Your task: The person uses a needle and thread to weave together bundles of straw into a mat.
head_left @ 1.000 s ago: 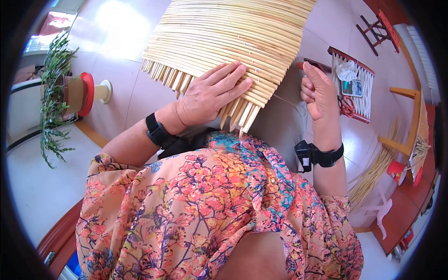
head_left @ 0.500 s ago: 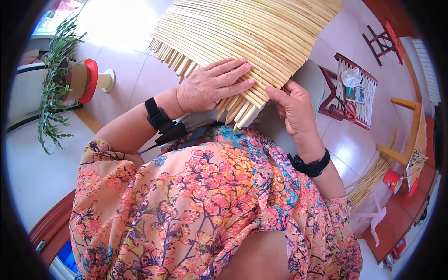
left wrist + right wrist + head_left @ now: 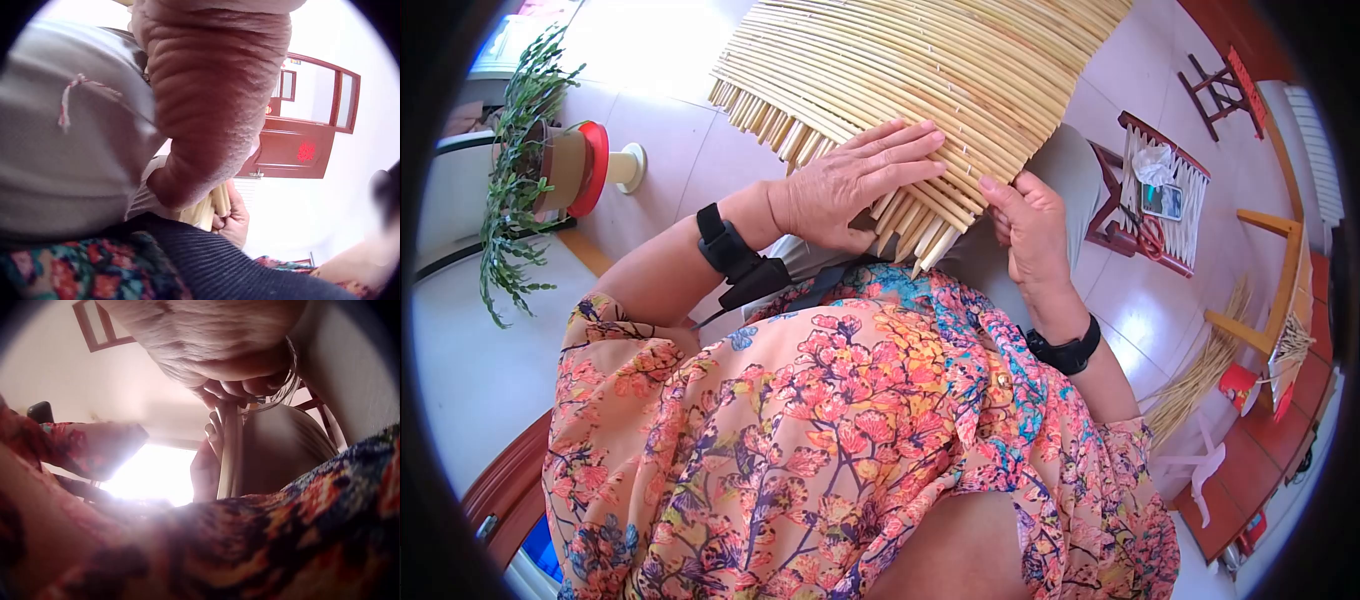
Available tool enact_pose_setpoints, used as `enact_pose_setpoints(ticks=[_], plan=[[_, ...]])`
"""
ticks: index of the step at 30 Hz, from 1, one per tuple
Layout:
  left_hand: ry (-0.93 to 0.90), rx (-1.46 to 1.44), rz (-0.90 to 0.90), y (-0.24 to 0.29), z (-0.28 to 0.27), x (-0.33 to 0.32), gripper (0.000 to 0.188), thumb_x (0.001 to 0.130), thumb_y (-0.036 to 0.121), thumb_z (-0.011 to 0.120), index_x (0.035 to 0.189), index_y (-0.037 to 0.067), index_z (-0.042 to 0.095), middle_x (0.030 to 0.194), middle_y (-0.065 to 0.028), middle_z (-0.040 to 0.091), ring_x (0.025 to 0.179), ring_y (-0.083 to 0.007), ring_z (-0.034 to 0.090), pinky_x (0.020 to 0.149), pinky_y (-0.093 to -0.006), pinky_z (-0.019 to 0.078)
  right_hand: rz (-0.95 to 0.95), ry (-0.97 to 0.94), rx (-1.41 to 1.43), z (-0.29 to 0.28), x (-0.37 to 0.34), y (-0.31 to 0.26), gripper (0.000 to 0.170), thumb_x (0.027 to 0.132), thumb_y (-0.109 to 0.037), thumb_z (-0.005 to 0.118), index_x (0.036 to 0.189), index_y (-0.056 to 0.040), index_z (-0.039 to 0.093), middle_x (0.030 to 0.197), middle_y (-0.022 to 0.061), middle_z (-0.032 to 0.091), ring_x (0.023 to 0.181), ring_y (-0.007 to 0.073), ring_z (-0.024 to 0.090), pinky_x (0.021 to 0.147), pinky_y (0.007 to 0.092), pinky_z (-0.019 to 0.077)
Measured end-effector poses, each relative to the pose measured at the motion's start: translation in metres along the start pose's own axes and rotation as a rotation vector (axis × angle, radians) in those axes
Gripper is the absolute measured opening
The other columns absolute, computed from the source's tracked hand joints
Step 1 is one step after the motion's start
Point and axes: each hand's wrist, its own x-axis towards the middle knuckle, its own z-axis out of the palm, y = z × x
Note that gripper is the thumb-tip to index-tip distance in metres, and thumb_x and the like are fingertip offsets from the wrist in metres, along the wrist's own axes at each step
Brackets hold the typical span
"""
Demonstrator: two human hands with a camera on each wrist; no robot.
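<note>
A mat of pale sticks (image 3: 920, 70), joined by rows of small stitches, spreads from the lap toward the top of the head view. Flat on its near left part rests the left hand (image 3: 850, 185), fingers stretched over the sticks, thumb toward the near ends. At the near right corner the right hand (image 3: 1032, 225) pinches the mat's edge, thumb on top and the other fingers curled below. In the right wrist view, thin thread loops (image 3: 290, 378) hang by the right hand's curled fingers (image 3: 244, 386), beside the sticks (image 3: 231, 450). The left wrist view shows stick ends (image 3: 206, 209).
A low stool (image 3: 1190, 225) at the right bears a phone (image 3: 1162, 201), red scissors (image 3: 1148, 238) and crumpled plastic (image 3: 1152, 165). Loose straw (image 3: 1200, 385) lies further right on the floor. A potted plant (image 3: 525, 190) stands at the left.
The right hand, raised off the mat a second ago, has come down and left to pinch its edge. The mat has shifted and turned slightly; the left hand still rests on it.
</note>
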Motion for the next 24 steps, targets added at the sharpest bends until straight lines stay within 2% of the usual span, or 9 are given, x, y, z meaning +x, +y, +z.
enact_pose_setpoints(ticks=[6, 8, 9, 11, 12, 13, 16, 19, 24], plan=[[-0.079, -0.070, 0.038, -0.009, -0.006, -0.001, 0.068, 0.066, 0.023, 0.066, 0.129, 0.010, 0.044, 0.143, -0.0156, 0.026, 0.135, -0.0309, 0.020, 0.110, -0.0439, 0.0130, 0.004, -0.002, -0.031, 0.000, 0.001, 0.000, 0.013, 0.080, -0.012, 0.065, 0.086, -0.0017, 0.061, 0.061, -0.0062, 0.051, 0.044, -0.0013, 0.034, 0.039, 0.0166, 0.0233], [-0.029, -0.131, 0.035, -0.008, -0.010, 0.001, 0.045, 0.078, 0.027, 0.063, 0.118, 0.008, 0.054, 0.140, -0.0160, 0.033, 0.131, -0.0326, 0.028, 0.107, -0.0451, 0.0205, 0.025, -0.012, -0.030, 0.000, 0.000, 0.000, 0.014, 0.080, -0.012, 0.065, 0.088, -0.0011, 0.061, 0.064, -0.0048, 0.054, 0.046, -0.0010, 0.037, 0.040, 0.0163, 0.0252], [-0.029, -0.131, 0.036, -0.010, -0.006, -0.002, 0.045, 0.078, 0.027, 0.063, 0.118, 0.008, 0.054, 0.140, -0.0160, 0.033, 0.131, -0.0326, 0.028, 0.107, -0.0451, 0.0205, 0.010, -0.007, -0.030, 0.005, -0.001, -0.001, 0.017, 0.081, -0.012, 0.065, 0.091, 0.0005, 0.061, 0.072, -0.0018, 0.057, 0.053, 0.0005, 0.043, 0.045, 0.0162, 0.0314], [0.192, -0.078, -0.010, -0.013, 0.009, -0.004, 0.030, 0.078, 0.017, 0.064, 0.106, 0.009, 0.062, 0.133, -0.0133, 0.045, 0.126, -0.0309, 0.038, 0.104, -0.0421, 0.0282, -0.004, -0.006, -0.033, 0.010, -0.003, 0.000, 0.020, 0.081, -0.011, 0.065, 0.095, 0.0020, 0.061, 0.079, 0.0012, 0.061, 0.060, 0.0020, 0.050, 0.050, 0.0161, 0.0377], [0.307, -0.094, -0.030, -0.004, 0.010, 0.000, 0.022, 0.076, 0.007, 0.064, 0.098, 0.009, 0.065, 0.124, -0.0097, 0.053, 0.118, -0.0281, 0.046, 0.098, -0.0378, 0.0354, -0.029, -0.022, -0.021, 0.012, -0.003, 0.001, 0.024, 0.081, -0.011, 0.066, 0.099, 0.0033, 0.059, 0.088, 0.0038, 0.061, 0.070, 0.0046, 0.053, 0.059, 0.0179, 0.0417], [0.307, -0.095, -0.030, -0.001, 0.014, 0.004, 0.022, 0.076, 0.007, 0.064, 0.098, 0.009, 0.065, 0.124, -0.0097, 0.053, 0.118, -0.0281, 0.046, 0.098, -0.0378, 0.0354, -0.053, -0.036, -0.009, 0.011, -0.004, 0.000, 0.029, 0.080, -0.011, 0.066, 0.103, 0.0045, 0.058, 0.096, 0.0064, 0.062, 0.081, 0.0072, 0.056, 0.068, 0.0197, 0.0458], [0.401, -0.043, -0.119, 0.004, 0.017, 0.009, 0.016, 0.073, 0.017, 0.069, 0.088, 0.013, 0.067, 0.116, -0.0049, 0.059, 0.109, -0.0235, 0.053, 0.091, -0.0356, 0.0386, -0.041, -0.058, 0.041, 0.010, -0.004, -0.003, 0.035, 0.080, -0.011, 0.068, 0.108, 0.0049, 0.054, 0.101, 0.0080, 0.061, 0.089, 0.0103, 0.057, 0.078, 0.0228, 0.0466], [0.421, 0.006, -0.144, 0.007, 0.016, 0.013, 0.013, 0.072, 0.018, 0.070, 0.083, 0.013, 0.067, 0.110, -0.0034, 0.061, 0.106, -0.0220, 0.054, 0.086, -0.0344, 0.0396, -0.060, -0.151, -0.141, 0.004, -0.003, -0.003, 0.041, 0.078, -0.010, 0.069, 0.112, 0.0048, 0.051, 0.103, 0.0089, 0.060, 0.090, 0.0114, 0.057, 0.079, 0.0242, 0.0467], [0.436, 0.000, -0.119, -0.001, 0.028, 0.008, 0.014, 0.072, 0.013, 0.070, 0.084, 0.008, 0.066, 0.114, -0.0056, 0.059, 0.110, -0.0245, 0.052, 0.090, -0.0350, 0.0377, -0.073, -0.135, -0.124, 0.003, 0.004, 0.011, 0.046, 0.075, -0.006, 0.070, 0.114, 0.0051, 0.049, 0.106, 0.0115, 0.058, 0.093, 0.0142, 0.057, 0.081, 0.0266, 0.0465]])
